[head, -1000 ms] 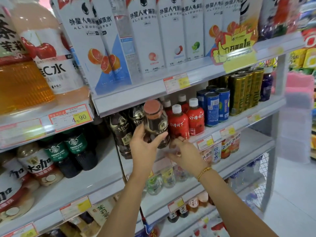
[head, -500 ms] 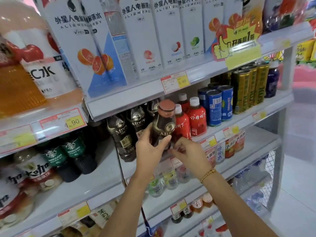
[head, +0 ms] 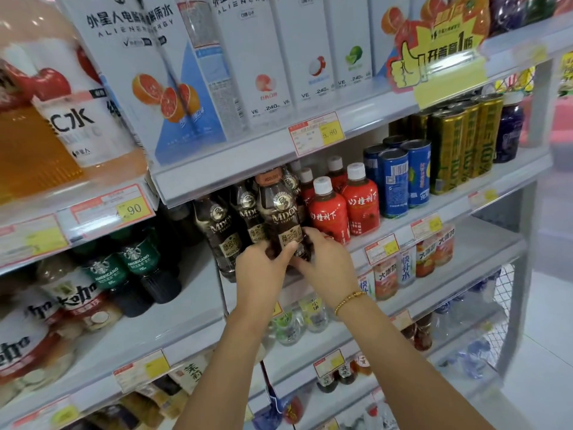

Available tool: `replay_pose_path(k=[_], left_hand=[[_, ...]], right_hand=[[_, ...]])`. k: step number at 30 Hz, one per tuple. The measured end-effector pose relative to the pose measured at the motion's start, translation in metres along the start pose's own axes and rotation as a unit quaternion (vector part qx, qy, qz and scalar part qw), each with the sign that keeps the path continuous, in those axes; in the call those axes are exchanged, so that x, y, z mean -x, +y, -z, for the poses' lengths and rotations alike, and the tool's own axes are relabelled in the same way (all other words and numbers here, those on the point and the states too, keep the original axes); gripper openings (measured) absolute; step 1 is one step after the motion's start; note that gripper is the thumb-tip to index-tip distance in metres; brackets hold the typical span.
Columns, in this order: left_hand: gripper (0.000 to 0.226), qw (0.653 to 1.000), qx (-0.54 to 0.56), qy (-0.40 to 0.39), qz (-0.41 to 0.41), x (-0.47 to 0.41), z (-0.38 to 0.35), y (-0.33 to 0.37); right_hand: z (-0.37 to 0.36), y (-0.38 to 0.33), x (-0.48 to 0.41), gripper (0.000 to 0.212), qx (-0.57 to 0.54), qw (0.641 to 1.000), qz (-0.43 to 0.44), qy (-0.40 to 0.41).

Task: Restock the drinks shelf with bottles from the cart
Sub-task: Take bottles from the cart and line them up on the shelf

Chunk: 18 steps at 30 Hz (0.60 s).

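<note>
Item: coffee bottle [head: 280,218], in my fingers [head: 283,251]. Clear glossy plastic, smooth, with a shiny printed label and a matt brown cap.
Just right of my fingers: red bottles [head: 328,215]. Glossy sleeved plastic, smooth white plastic caps.
Further right: blue cans [head: 395,181] and gold cans [head: 449,153]. Metal, bright sheen.
Above my fingers: shelf edge [head: 235,181], a smooth pale strip with slight gloss; price tag [head: 316,133], paper.
Below, at my right wrist: bracelet [head: 348,301], beaded, gold metallic shine.

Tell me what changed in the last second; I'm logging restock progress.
The brown-capped coffee bottle went back into the row, left of the red bottles; the left hand and right hand grip its lower part. The other coffee bottles and blue cans stayed put.
</note>
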<state>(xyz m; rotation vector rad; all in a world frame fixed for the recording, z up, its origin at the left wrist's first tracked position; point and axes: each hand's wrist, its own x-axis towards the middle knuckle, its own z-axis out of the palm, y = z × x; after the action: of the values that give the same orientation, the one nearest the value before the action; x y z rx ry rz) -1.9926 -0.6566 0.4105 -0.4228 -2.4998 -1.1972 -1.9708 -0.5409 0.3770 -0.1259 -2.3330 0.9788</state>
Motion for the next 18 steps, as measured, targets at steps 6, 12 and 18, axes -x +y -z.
replay_pose_path(k=[6,12,18], left_hand=[[0.035,1.000,-0.013,-0.007,0.009,-0.003,0.007,0.001],[0.035,1.000,0.015,-0.001,0.012,-0.001,0.004,-0.006],[0.025,1.000,0.030,-0.003,-0.006,-0.001,0.012,-0.024]], right_hand=[[0.014,0.003,-0.012,0.040,-0.004,0.999,0.009,-0.040],[-0.001,-0.009,-0.014,0.044,0.001,0.998,-0.010,-0.055],[-0.005,-0.007,-0.008,0.052,-0.010,1.000,-0.007,-0.011]])
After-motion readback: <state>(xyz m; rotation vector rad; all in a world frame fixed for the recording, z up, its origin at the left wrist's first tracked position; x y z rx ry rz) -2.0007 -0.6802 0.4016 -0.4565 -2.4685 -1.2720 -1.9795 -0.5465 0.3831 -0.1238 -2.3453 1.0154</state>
